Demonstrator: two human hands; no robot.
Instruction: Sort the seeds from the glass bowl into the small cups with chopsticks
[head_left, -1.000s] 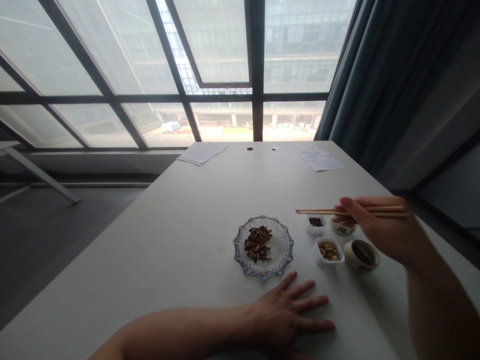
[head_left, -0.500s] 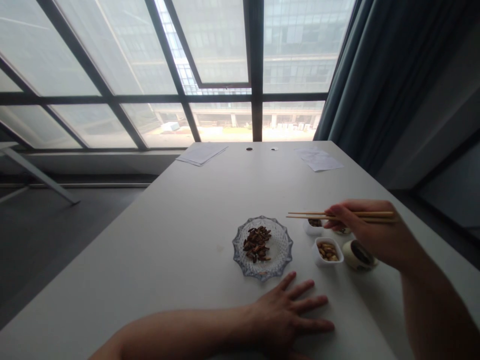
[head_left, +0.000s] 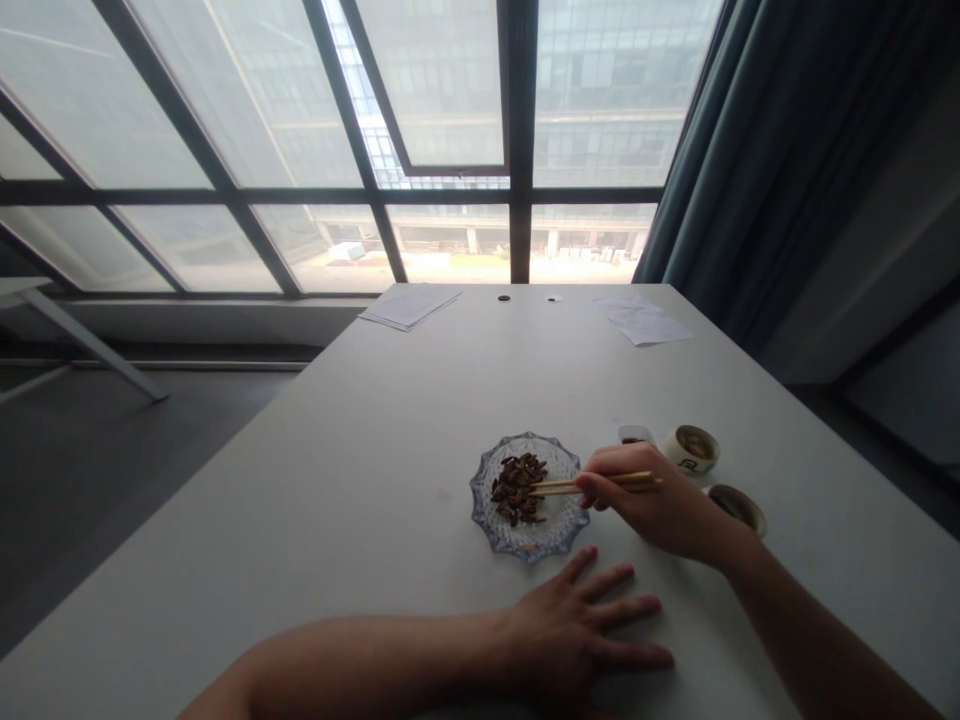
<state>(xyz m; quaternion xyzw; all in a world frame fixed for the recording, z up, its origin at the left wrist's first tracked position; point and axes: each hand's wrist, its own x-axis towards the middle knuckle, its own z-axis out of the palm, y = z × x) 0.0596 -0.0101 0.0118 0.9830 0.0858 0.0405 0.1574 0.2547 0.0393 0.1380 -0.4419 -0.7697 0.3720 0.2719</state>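
Note:
My right hand (head_left: 641,497) is closed around a pair of wooden chopsticks (head_left: 562,487), held above the right side of a clear glass dish (head_left: 485,530) with a scalloped rim. Their tips reach the pile of small, long, dark brown pieces (head_left: 517,485) in the dish. Whether a piece is pinched between the tips I cannot tell. Flat on the table, just below the dish, lies my left hand (head_left: 574,635), fingers spread and holding nothing. Behind my right hand, a small white container (head_left: 635,433) shows only in part. The second white container is hidden.
Two round cream cups stand to the right: a farther cup (head_left: 694,455) with something brown inside and a nearer cup (head_left: 742,508), partly covered by my right wrist. Paper sheets (head_left: 411,305) and another sheet (head_left: 646,320) lie at the far end of the white table (head_left: 360,470).
My right hand has moved left and down from above the small containers, bringing the chopstick tips to the brown pile in the dish. My left hand stays flat in place.

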